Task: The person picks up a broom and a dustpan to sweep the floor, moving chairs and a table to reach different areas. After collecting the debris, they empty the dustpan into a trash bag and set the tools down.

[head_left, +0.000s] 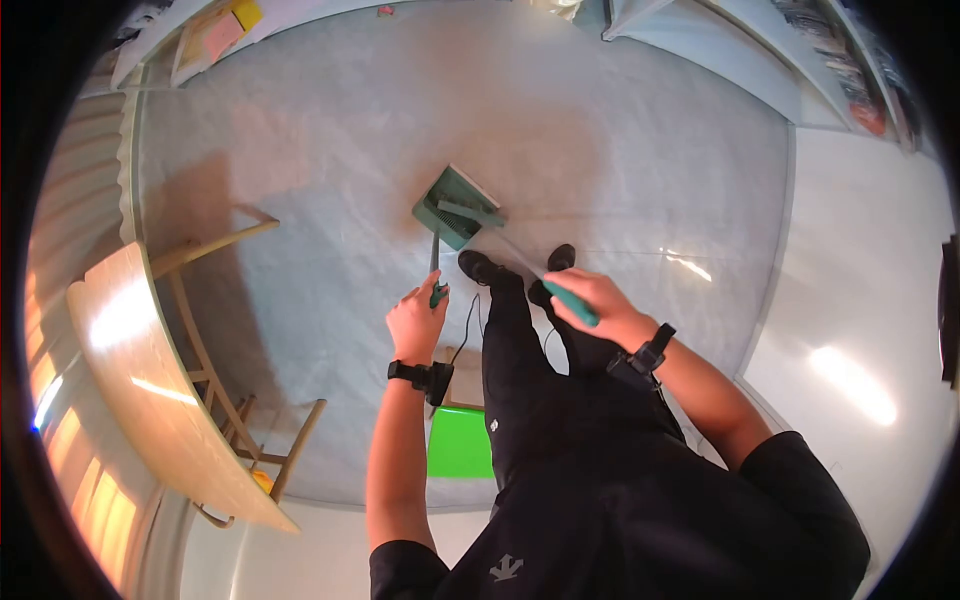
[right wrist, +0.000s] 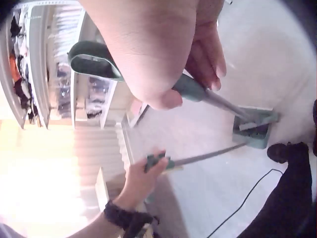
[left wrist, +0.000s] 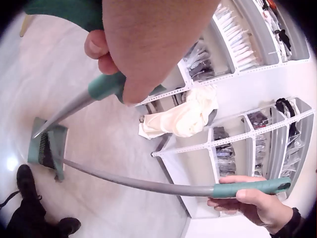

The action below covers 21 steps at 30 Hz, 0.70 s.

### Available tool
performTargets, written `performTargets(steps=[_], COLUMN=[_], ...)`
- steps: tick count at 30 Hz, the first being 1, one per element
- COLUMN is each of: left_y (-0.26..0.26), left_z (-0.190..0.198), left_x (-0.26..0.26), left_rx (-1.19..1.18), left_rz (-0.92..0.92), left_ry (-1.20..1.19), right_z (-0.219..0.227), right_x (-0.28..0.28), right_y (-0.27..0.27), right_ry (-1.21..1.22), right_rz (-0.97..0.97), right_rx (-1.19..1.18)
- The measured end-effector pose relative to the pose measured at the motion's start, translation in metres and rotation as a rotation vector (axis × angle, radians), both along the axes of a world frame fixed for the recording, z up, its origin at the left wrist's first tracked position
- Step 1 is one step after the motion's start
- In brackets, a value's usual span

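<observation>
My left hand (head_left: 415,325) grips the green handle of a long-handled dustpan (head_left: 430,212), whose green pan lies on the floor in front of the feet. In my right hand (head_left: 600,305) is the green grip (left wrist: 250,188) of a broom with a grey pole. The broom head (head_left: 472,213) lies across the pan's opening, overlapping its inside in the head view. From the right wrist, the broom head (right wrist: 265,120) again shows over the pan (right wrist: 238,138), with a dark patch under it. The fingers of both hands are curled round their handles.
A wooden table (head_left: 150,360) stands at the left by a curtain (head_left: 90,190). Behind the left forearm is a bright green seat (head_left: 460,445). White shelves (left wrist: 233,134) hold bagged goods, with a cream cloth (left wrist: 183,116) beside them. A thin black cable (right wrist: 247,196) runs near the legs.
</observation>
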<state>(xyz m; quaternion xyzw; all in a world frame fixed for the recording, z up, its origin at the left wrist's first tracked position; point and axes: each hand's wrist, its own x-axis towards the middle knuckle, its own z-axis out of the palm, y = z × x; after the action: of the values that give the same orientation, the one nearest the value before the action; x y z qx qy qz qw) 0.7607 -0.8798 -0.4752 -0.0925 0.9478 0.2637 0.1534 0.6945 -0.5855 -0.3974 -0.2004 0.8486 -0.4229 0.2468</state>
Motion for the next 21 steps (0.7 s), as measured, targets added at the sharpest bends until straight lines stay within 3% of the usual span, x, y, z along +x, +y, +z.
performTargets(steps=[4,6,7,12,14,15,17,21], left_y=[-0.001,-0.005,-0.007,-0.030,-0.037,-0.046,-0.050,-0.036], left_z=[0.001,-0.011,-0.010,0.025,0.038,0.045,0.057,0.073], left_x=[0.001,0.010,0.013,0.046,0.069,0.073,0.088,0.067], left_rx=[-0.075,-0.057,-0.046,-0.009,0.006,0.010,-0.004,-0.062], left_rz=[0.001,-0.001,0.026,0.392,0.502,0.580,0.675,0.793], left_ry=[-0.017,-0.012,-0.027,0.063,0.121,0.183,0.133,0.157], right_z=[0.041,0.063,0.072,0.090,0.092,0.091,0.083,0.051], right_x=[-0.017,-0.022,-0.023,-0.027,-0.038,-0.047,-0.057,-0.122], right_y=[0.041,0.059,0.065,0.083,0.090,0.086,0.084,0.091], right_ry=[-0.185,0.016,0.004,0.021,-0.460,-0.445,-0.625,-0.638], right_rz=[-0.245,-0.228,-0.276,-0.469,-0.682,-0.647,-0.849,-0.800], right_rx=[-0.014,0.017,0.040,0.122,0.098,0.084,-0.058,-0.367])
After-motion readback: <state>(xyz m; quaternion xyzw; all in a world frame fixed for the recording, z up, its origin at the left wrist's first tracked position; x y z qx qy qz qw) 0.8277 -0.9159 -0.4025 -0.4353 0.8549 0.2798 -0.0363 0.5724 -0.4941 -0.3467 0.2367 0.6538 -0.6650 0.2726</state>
